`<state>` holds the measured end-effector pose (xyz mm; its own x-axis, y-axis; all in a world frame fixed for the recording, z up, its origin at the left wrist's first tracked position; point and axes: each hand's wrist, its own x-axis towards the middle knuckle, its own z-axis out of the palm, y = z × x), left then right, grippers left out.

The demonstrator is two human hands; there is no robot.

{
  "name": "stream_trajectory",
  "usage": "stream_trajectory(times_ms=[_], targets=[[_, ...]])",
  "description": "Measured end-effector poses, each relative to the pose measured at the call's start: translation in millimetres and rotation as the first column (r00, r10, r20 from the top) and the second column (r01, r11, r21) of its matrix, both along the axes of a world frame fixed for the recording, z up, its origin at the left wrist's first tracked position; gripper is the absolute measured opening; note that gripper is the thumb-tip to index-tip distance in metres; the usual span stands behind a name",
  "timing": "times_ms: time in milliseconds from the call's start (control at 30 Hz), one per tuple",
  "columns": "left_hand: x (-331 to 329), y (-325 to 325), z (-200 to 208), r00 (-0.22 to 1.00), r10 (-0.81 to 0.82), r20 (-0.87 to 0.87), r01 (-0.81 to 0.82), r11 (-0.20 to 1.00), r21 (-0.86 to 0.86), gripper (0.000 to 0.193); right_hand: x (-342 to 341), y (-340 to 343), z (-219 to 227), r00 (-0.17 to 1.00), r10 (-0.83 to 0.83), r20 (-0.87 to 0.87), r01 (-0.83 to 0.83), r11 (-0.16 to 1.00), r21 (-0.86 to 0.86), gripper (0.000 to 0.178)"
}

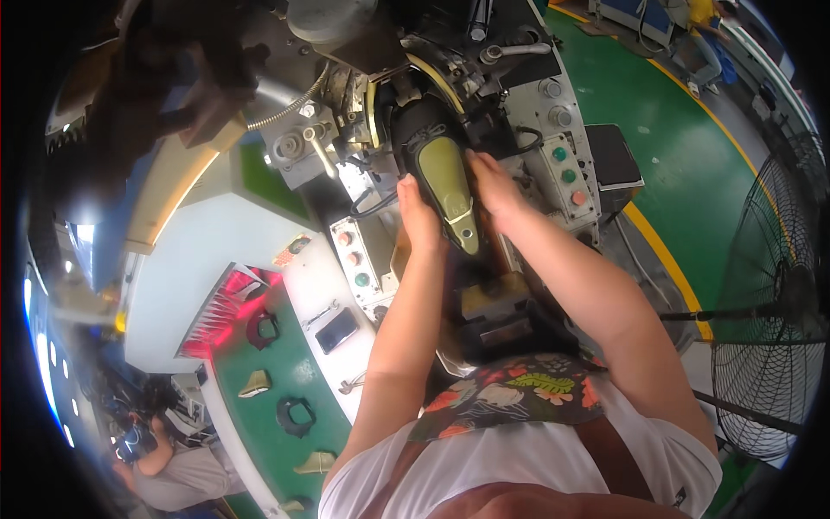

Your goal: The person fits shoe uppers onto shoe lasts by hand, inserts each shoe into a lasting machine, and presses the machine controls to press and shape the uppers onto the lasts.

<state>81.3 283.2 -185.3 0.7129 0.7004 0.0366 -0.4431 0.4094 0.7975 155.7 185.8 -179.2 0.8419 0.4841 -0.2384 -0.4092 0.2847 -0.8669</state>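
Note:
A shoe last (448, 177) with an olive-green sole face sits in the middle of a machine. Its narrow end points toward me. A black shoe upper (424, 121) is drawn over its wide far end, with the edge bunched in folds. My left hand (420, 216) presses against the left side of the last. My right hand (499, 190) presses against its right side, fingers pointing away from me. Both hands hold the last between them; the undersides of the fingers are hidden. Curved brass-coloured bands (437, 82) of the machine surround the far end.
Button panels (566, 177) (356, 259) flank the machine. Left, a green conveyor belt (259, 441) carries dark uppers (296, 417) and olive lasts (255, 383). A phone (336, 331) and wrench (322, 313) lie beside it. A caged fan (765, 389) stands right. Other people are farther off.

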Motion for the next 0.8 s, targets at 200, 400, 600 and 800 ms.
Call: stream_trajectory(times_ms=[200,400,600,800], targets=[[2.5,8.4,-0.8,0.962,0.236,-0.139,-0.184,0.932,0.313,0.016,-12.8,10.9,3.7,0.945,-0.282,0.167,0.291,0.956,-0.038,0.03],[3.2,4.6,7.4,0.907,0.365,-0.209,-0.253,0.871,0.421,0.02,-12.6,11.1,11.8,0.91,-0.348,0.224,0.376,0.921,-0.098,0.032],[6.5,9.6,1.5,0.906,0.382,-0.181,-0.291,0.874,0.39,0.019,-9.9,15.5,6.6,0.885,-0.358,0.297,0.406,0.907,-0.116,0.031],[8.9,9.6,-0.4,0.922,0.364,-0.134,-0.289,0.874,0.39,0.019,-6.5,14.7,2.7,0.887,-0.337,0.315,0.396,0.907,-0.146,0.033]])
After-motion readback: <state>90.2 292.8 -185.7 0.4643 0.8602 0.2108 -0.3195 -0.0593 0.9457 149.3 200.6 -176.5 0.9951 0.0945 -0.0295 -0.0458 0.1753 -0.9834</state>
